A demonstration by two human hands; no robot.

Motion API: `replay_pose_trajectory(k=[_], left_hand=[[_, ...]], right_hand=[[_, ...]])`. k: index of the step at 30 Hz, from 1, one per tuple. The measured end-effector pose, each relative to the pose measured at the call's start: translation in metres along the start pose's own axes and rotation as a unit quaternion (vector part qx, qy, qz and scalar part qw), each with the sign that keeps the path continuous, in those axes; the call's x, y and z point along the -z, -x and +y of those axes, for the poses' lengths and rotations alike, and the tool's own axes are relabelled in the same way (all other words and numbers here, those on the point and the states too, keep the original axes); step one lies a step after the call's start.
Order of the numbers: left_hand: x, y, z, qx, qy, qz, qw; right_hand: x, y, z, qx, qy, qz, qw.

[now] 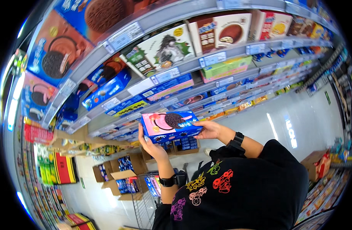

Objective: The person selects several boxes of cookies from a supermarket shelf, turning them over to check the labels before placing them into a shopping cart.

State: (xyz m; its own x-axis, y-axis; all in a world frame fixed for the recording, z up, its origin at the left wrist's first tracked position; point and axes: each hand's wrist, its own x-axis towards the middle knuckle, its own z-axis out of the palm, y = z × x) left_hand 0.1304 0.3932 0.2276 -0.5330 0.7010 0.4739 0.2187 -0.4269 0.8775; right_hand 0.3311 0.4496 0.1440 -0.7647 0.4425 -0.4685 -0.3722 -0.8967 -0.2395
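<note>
Between both hands I hold a blue and pink cardboard box of Oreo sandwich cookies (170,125), its front with a dark cookie and pink cream turned up. My left hand (151,145) grips the box's left end, with the thumb on its near edge. At the right end, my right hand (206,129) has its thumb near the top edge and its other fingers partly hidden by the box. Beyond the box are shelves of boxed cookies, among them a blue box (107,89) and a green and pink box (226,69).
A wire shopping cart (144,201) with packages stands by my left forearm. Open cardboard cartons (122,172) of blue packs sit on the floor at the lower left. The shelf edge (179,70) curves across the view; another carton (315,165) is at the right.
</note>
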Motion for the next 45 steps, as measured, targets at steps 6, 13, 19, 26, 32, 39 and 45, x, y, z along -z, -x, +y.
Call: replay_pose_trajectory(k=[6,13,19,26,32,39,45], left_hand=[[0.057,0.007,-0.027,0.18,0.097,0.121,0.971],[0.136,0.015,-0.022,0.244,0.243,0.227,0.911],[0.188,-0.031,-0.038,0.201,0.313,0.326,0.869],[0.216,-0.108,-0.075,0.164,0.284,0.268,0.906],[0.219,-0.15,-0.115,0.224,0.234,0.128,0.937],[0.213,-0.168,-0.163,0.254,0.11,0.126,0.953],[0.199,-0.182,-0.203,0.187,0.01,0.148,0.971]], right_hand=[[-0.013,-0.029,0.002,-0.114,0.145,-0.013,0.983],[-0.066,-0.085,0.02,-0.212,0.192,-0.104,0.952],[-0.15,-0.159,0.047,-0.146,0.171,-0.088,0.97],[-0.226,-0.254,0.076,-0.103,0.077,-0.046,0.991],[-0.249,-0.316,0.078,-0.049,0.001,0.03,0.998],[-0.265,-0.336,0.076,-0.016,-0.028,0.109,0.993],[-0.265,-0.343,0.067,-0.001,-0.009,0.093,0.996]])
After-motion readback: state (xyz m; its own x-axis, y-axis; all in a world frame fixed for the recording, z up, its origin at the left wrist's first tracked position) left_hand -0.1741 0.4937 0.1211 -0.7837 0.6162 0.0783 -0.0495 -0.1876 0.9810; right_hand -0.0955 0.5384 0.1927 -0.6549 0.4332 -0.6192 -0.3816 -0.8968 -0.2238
